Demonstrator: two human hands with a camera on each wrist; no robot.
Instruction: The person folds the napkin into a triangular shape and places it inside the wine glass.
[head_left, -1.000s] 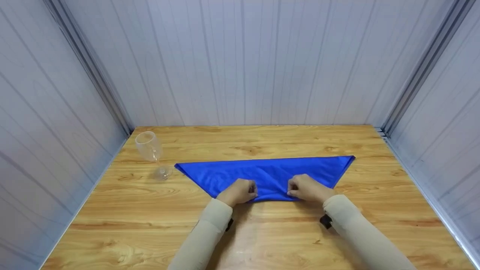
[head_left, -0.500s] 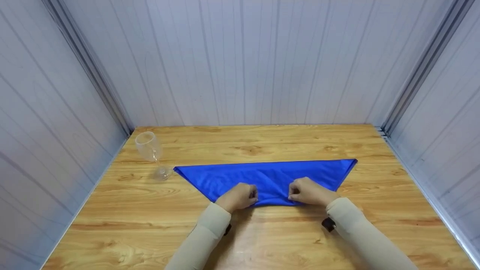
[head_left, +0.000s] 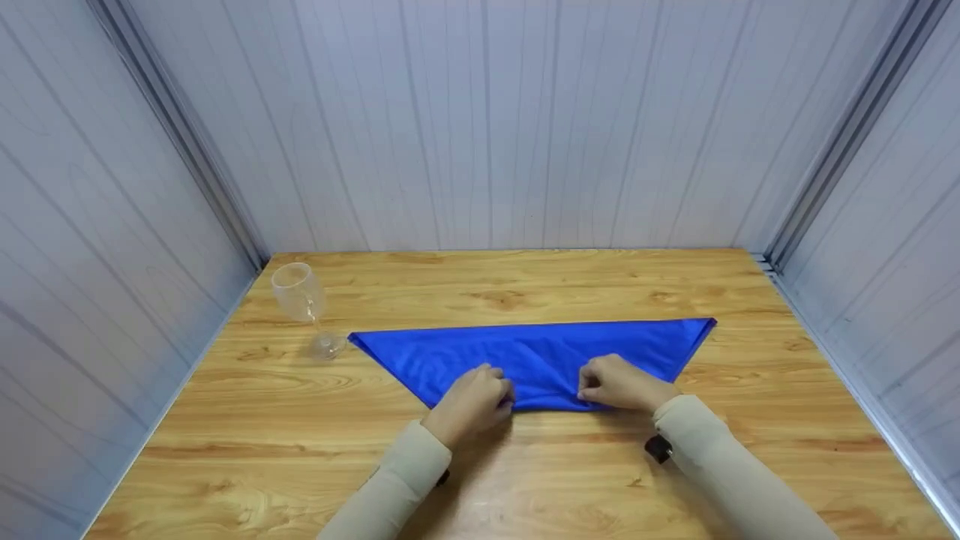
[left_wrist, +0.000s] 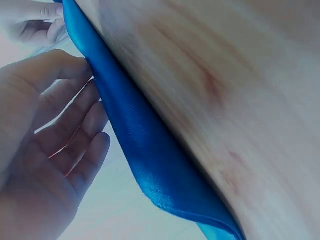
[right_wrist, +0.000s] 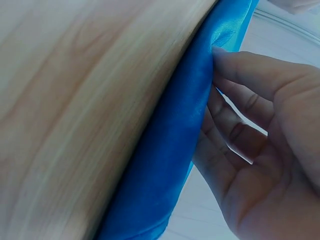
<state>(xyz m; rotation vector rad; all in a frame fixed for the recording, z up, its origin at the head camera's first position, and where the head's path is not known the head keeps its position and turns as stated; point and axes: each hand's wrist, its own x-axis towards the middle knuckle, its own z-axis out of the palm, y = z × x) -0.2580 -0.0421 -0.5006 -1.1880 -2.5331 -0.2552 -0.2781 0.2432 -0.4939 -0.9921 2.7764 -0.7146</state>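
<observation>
A shiny blue cloth [head_left: 540, 345] lies folded on the table, its long edge at the far side and slanted ends at left and right. My left hand [head_left: 472, 401] is at the left part of its near edge; in the left wrist view, thumb and forefinger pinch that edge, while the other fingers [left_wrist: 92, 155] are loosely bent beside it. Farther right, my right hand [head_left: 622, 382] pinches the same near edge, thumb on one side and fingers partly hidden behind the cloth [right_wrist: 165, 145]. The near edge looks rolled or folded over in both wrist views.
A clear stemmed wine glass [head_left: 300, 300] stands upright on the wooden table [head_left: 300, 450], left of the cloth's far left corner. Pale panelled walls [head_left: 480, 127] bound the table at the back and both sides.
The cloth has shifted slightly toward me since a second ago. My left hand has turned and drawn back a little in the last half second; the right hand has hardly moved lately.
</observation>
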